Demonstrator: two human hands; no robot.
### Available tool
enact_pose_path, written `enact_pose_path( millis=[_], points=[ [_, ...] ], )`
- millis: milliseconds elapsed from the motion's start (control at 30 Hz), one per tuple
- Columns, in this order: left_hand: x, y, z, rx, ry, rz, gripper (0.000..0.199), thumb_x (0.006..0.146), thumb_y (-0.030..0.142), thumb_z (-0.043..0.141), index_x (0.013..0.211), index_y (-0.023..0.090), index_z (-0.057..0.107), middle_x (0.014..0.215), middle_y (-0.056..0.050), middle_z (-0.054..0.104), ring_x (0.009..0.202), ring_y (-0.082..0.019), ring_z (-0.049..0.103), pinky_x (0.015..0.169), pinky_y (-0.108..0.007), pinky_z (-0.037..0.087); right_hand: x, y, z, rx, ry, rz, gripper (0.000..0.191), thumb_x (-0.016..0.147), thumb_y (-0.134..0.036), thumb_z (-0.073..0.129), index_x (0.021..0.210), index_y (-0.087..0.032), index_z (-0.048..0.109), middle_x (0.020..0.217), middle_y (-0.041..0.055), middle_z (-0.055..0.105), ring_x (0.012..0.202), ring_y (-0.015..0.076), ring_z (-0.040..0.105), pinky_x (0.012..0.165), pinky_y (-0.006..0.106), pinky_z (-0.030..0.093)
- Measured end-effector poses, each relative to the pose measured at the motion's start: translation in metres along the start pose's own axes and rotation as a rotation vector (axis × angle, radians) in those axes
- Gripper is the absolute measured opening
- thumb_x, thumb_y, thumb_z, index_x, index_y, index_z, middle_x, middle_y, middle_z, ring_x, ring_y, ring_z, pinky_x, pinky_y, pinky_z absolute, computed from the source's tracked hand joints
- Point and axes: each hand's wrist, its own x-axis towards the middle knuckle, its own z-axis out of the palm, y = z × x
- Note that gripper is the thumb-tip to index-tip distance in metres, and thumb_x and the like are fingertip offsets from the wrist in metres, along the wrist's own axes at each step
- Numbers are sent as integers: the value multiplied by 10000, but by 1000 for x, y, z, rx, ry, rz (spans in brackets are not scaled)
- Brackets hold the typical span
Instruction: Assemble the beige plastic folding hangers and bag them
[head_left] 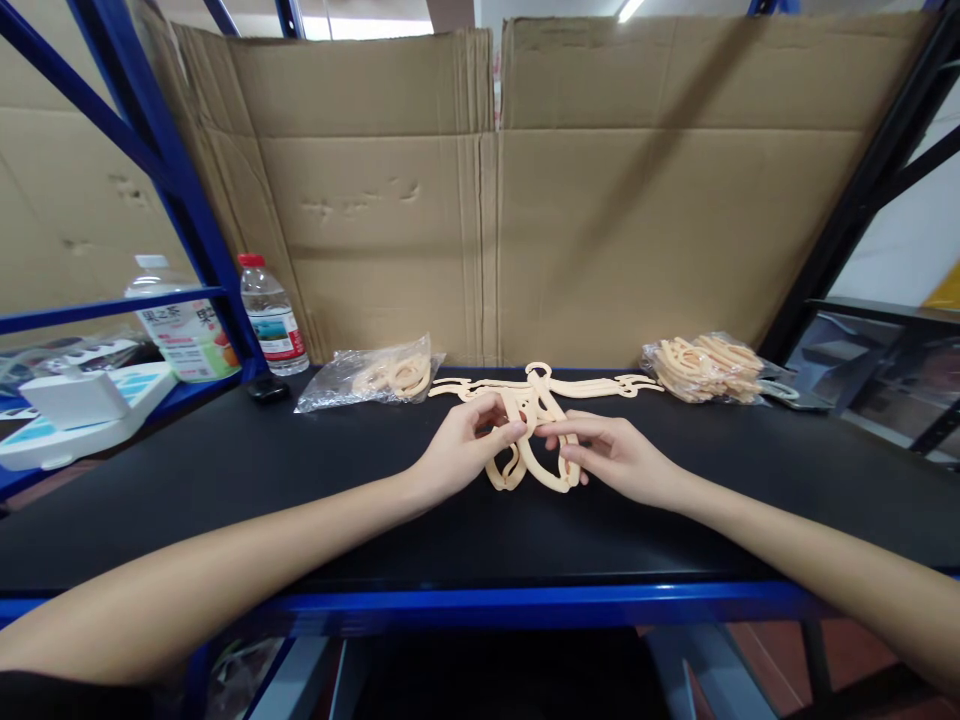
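Observation:
A folded cream plastic hanger (pixel 551 473) is held between my two hands above the black table. My left hand (pixel 470 445) pinches its left and upper part, thumb toward the middle. On the other side my right hand (pixel 616 455) grips the right arm of the same hanger, with fingers partly behind it. Just beyond the hands, an unfolded cream hanger (pixel 592 387) lies flat on the table, its hook toward the cardboard. The fingers hide part of the held hanger's centre.
A clear bag with cream hangers (pixel 401 375) lies back left, and a fuller bag of hangers (pixel 705 368) back right. A red-capped bottle (pixel 274 325) and a black object (pixel 268 388) stand left. Cardboard (pixel 390 220) walls the back; a blue edge (pixel 525 603) runs along the front.

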Motion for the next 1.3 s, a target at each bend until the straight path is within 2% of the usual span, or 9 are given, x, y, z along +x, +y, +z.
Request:
enact_pose_path(
  millis=[100, 200, 333, 533, 667, 833, 1000, 1133, 1300],
  points=[
    [-1, -1, 2, -61, -20, -37, 250, 827, 354, 636, 913, 130, 566, 927, -65, 615, 855, -187, 630, 789, -348, 533, -1, -3, 1, -63, -36, -52, 235, 929, -267, 500, 1126, -232, 624, 974, 53, 553, 712, 127, 567, 569, 245, 519],
    [-1, -2, 3, -135, -16, -100, 295, 829, 366, 638, 982, 141, 523, 915, -63, 630, 817, -187, 654, 732, -347, 561, -2, -6, 1, -163, -6, -101, 181, 946, -258, 471, 1061, -209, 603, 960, 51, 564, 727, 132, 545, 618, 262, 487],
    [-2, -3, 4, -147, 7, -143, 317, 813, 364, 663, 977, 130, 527, 918, -82, 662, 829, -204, 678, 729, -347, 580, -2, -7, 0, -264, 14, -145, 155, 966, -247, 427, 1029, -193, 558, 918, 47, 566, 741, 142, 511, 655, 274, 436],
    [-1, -3, 4, -158, 13, -157, 321, 807, 364, 670, 970, 118, 544, 975, -115, 690, 865, -220, 693, 719, -321, 593, -1, -5, 0, -219, 31, -141, 125, 976, -247, 405, 968, -198, 520, 926, 44, 554, 820, 158, 524, 711, 283, 429],
    [0, -2, 4, -150, 28, -171, 341, 801, 363, 677, 995, 111, 556, 979, -125, 697, 873, -225, 697, 716, -306, 594, -1, -4, -1, -218, 26, -131, 132, 981, -255, 394, 938, -198, 505, 911, 38, 549, 795, 153, 507, 724, 289, 418],
    [1, -3, 3, -152, 25, -177, 381, 800, 387, 674, 1038, 113, 557, 991, -133, 701, 885, -237, 696, 747, -342, 591, -1, -5, -2, -234, 43, -144, 138, 980, -250, 398, 920, -197, 510, 849, 18, 514, 742, 142, 472, 694, 276, 406],
    [1, -8, 3, -155, 20, -150, 351, 807, 364, 666, 1032, 112, 571, 1002, -131, 693, 910, -239, 688, 779, -354, 582, -1, -5, -2, -246, -16, -143, 157, 979, -218, 381, 946, -192, 533, 927, 43, 545, 823, 156, 515, 766, 299, 419],
    [1, -10, 2, -112, 37, -98, 287, 809, 335, 664, 975, 111, 598, 1005, -107, 672, 871, -206, 684, 786, -338, 579, -1, -6, -2, -238, -85, -123, 163, 978, -211, 369, 955, -192, 529, 916, 40, 540, 810, 156, 520, 756, 297, 433],
    [0, -11, 1, -83, 40, -125, 291, 811, 338, 660, 996, 116, 624, 926, -76, 661, 813, -185, 676, 759, -331, 581, -2, -8, -2, -245, -122, -116, 163, 982, -233, 360, 941, -196, 514, 961, 56, 547, 863, 176, 522, 799, 326, 432]
  ],
)
